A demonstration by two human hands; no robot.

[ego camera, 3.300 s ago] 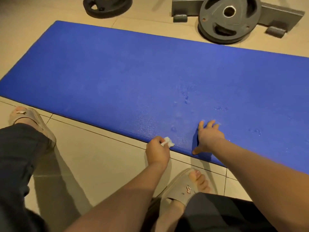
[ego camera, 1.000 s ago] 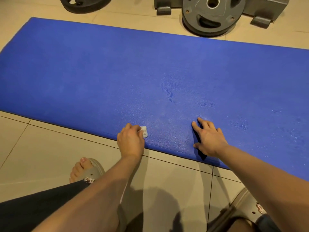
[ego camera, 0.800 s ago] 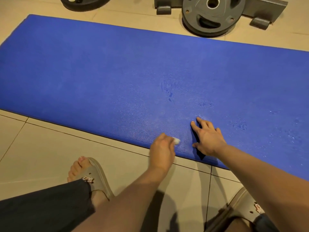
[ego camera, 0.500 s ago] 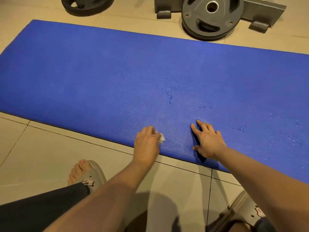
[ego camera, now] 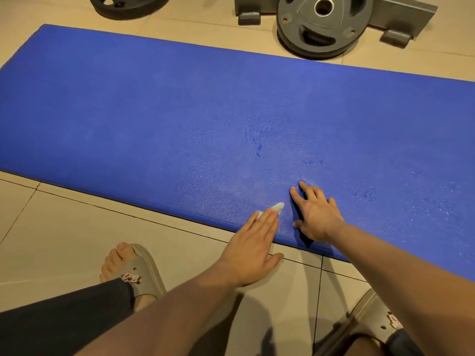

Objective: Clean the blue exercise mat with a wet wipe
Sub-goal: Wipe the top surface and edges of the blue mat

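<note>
The blue exercise mat lies flat across the tiled floor, with damp streaks and droplets near its middle and right. My left hand lies flat at the mat's near edge, its straight fingers pressing a small white wet wipe onto the mat; only the wipe's tip shows past the fingertips. My right hand rests just to the right, fingers spread on the mat's near edge.
A grey weight plate leans on a grey rack foot beyond the mat's far edge, and a black plate lies at the top left. My sandalled feet stand on the beige tiles in front of the mat.
My left hand has slid right along the mat's near edge toward my right hand, and its fingers have gone from curled around the wipe to flat on it. The right hand stayed put.
</note>
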